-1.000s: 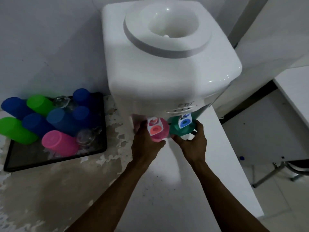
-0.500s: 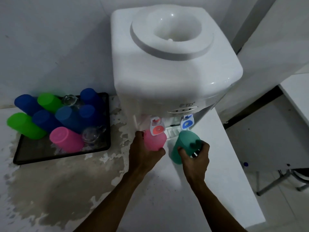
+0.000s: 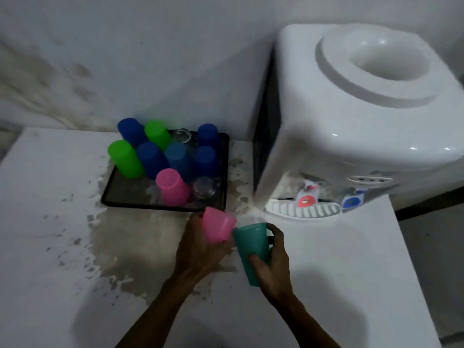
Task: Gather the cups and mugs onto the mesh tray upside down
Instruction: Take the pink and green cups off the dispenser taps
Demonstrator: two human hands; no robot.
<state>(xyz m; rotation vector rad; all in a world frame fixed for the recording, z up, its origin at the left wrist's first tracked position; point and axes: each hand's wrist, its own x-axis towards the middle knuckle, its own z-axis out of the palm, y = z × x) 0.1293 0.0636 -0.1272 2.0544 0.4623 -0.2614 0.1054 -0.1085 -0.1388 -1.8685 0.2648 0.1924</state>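
Observation:
My left hand (image 3: 198,249) grips a pink plastic cup (image 3: 217,226), held above the counter just in front of the tray's near right corner. Beside it my right hand (image 3: 272,267) holds a teal cup (image 3: 252,243), mouth up and slightly tilted. The black mesh tray (image 3: 125,194) sits against the wall on the left. On it stand several upside-down cups: blue ones (image 3: 153,159), two green ones (image 3: 125,159), a pink one (image 3: 173,187), and clear glass mugs (image 3: 204,188).
A white water dispenser (image 3: 351,126) stands to the right, with red (image 3: 305,200) and blue (image 3: 351,202) taps over a drip grille (image 3: 315,212). The white counter (image 3: 50,222) has peeling, stained patches in front of the tray. Its right edge drops off past the dispenser.
Both hands have pulled the pink and teal cups away from under the dispenser taps and carried them left toward the tray. The view has swung left.

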